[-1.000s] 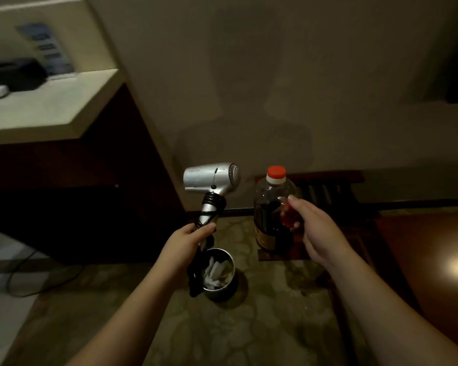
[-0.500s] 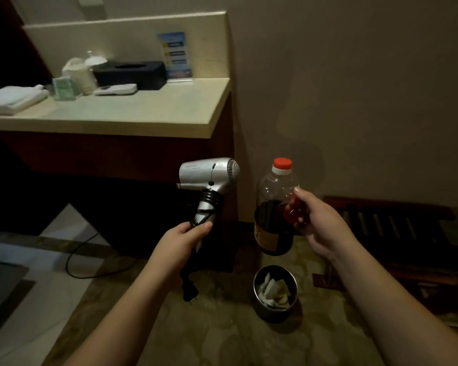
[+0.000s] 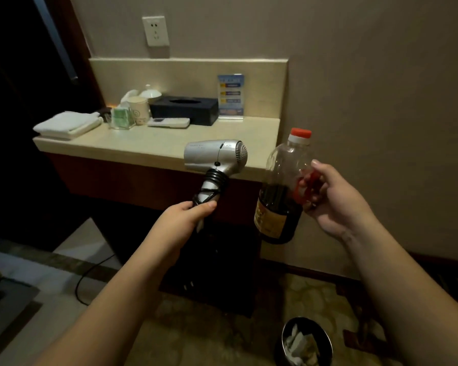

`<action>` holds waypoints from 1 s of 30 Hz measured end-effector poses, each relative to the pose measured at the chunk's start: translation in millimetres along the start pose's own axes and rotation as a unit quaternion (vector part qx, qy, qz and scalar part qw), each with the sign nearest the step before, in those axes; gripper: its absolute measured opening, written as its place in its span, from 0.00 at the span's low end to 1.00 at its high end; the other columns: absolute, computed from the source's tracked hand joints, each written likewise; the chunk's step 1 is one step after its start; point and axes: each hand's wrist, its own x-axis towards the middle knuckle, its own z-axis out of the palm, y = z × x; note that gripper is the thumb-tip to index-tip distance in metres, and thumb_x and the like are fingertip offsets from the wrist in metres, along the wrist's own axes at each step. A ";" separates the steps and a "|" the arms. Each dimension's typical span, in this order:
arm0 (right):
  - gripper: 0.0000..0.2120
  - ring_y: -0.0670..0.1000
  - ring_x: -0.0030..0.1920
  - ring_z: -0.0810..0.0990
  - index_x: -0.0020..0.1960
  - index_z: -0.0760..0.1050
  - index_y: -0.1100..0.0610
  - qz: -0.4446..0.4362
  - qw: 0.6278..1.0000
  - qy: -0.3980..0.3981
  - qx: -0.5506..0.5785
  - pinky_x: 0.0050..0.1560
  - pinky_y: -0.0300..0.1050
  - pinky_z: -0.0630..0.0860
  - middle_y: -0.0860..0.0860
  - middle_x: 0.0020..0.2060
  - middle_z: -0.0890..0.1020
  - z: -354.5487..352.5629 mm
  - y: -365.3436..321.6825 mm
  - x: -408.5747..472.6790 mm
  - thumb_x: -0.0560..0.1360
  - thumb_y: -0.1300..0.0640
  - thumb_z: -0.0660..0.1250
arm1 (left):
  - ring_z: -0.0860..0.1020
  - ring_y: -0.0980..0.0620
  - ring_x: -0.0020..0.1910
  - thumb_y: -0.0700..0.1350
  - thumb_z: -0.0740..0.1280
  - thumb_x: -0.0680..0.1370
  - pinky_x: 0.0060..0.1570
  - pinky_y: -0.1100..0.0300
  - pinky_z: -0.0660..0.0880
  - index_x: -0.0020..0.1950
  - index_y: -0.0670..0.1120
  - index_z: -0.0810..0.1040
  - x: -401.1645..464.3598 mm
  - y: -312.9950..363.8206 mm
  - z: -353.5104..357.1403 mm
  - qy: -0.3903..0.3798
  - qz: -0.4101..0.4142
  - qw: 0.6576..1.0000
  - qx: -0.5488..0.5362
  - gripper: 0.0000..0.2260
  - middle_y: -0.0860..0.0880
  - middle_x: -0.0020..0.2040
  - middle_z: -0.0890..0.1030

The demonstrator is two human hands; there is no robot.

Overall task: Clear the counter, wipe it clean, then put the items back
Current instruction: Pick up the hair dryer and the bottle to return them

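Counter [image 3: 154, 143] now fills the upper middle of my view; 1 second ago only its corner showed at the left edge, so the head has swung toward it and both loads have come up near its front edge. My left hand [image 3: 185, 220] grips the dryer [image 3: 214, 157] by its handle, fingers curled round it and the cord wound there, with the silver body raised in front of the counter's near right edge. My right hand [image 3: 331, 202] is closed round the red handle of the bottle [image 3: 283, 191], which hangs just off the counter's right corner, dark liquid in its lower half. Neither item touches the top yet. Towel [image 3: 69, 124], cup [image 3: 138, 109], tissue box [image 3: 185, 109] and remote [image 3: 169, 122] already sit along the back. I judge this as the put-back stage: 2 items left to set on the bare right part. The bin [image 3: 307, 339] has slid to the bottom of view.
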 end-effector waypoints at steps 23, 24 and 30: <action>0.12 0.46 0.42 0.77 0.46 0.80 0.51 -0.078 0.995 -0.036 -0.047 0.44 0.41 0.73 0.45 0.36 0.81 66.9 -135.0 321.7 0.73 0.43 0.68 | 0.75 0.51 0.37 0.51 0.72 0.74 0.37 0.59 0.68 0.47 0.43 0.80 284.0 134.3 63.4 0.111 -0.010 0.986 0.125 0.11 0.47 0.40 0.79; 0.13 0.46 0.42 0.77 0.47 0.80 0.52 -0.076 0.995 -0.033 -0.055 0.43 0.41 0.72 0.46 0.37 0.81 68.8 -135.7 331.4 0.73 0.43 0.67 | 0.75 0.51 0.37 0.51 0.72 0.74 0.35 0.59 0.68 0.50 0.42 0.80 292.0 134.3 66.2 0.114 -0.017 0.986 0.123 0.13 0.47 0.40 0.79; 0.14 0.46 0.43 0.75 0.50 0.78 0.52 -0.069 0.994 -0.016 -0.082 0.41 0.40 0.71 0.47 0.43 0.80 77.7 -134.6 370.7 0.74 0.43 0.66 | 0.76 0.49 0.41 0.51 0.72 0.74 0.37 0.58 0.70 0.59 0.42 0.77 324.9 130.8 77.6 0.109 -0.057 0.984 0.131 0.18 0.46 0.44 0.78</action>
